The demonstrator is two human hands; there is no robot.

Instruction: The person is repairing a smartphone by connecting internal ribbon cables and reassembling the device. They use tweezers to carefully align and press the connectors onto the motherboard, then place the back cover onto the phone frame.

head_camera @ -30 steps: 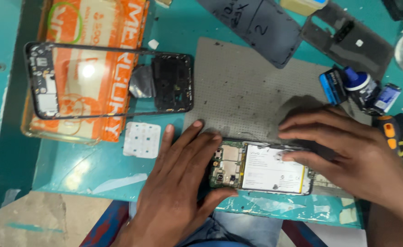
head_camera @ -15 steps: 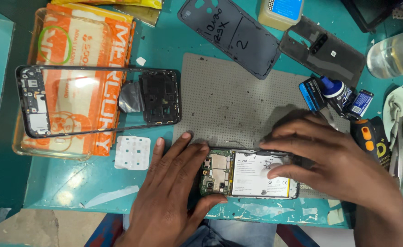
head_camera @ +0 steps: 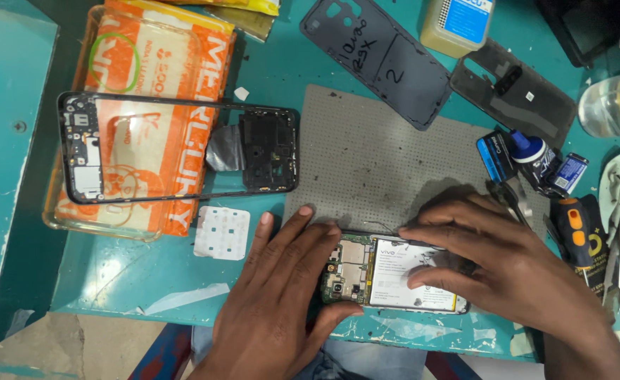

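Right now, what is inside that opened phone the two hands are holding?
Inside the opened phone a green circuit board shows beside a white battery. The left hand covers the phone's left end and the right hand its right end, so what lies there cannot be seen.

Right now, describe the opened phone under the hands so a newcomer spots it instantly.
Start at the grey perforated mat; just below it, by the table's near edge, lies the opened phone under the left hand and right hand. Unlike the hollow black frame, it shows a green board and white battery.

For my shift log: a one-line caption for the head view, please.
Both hands, left hand and right hand, press on an opened phone at the grey mat's near edge.
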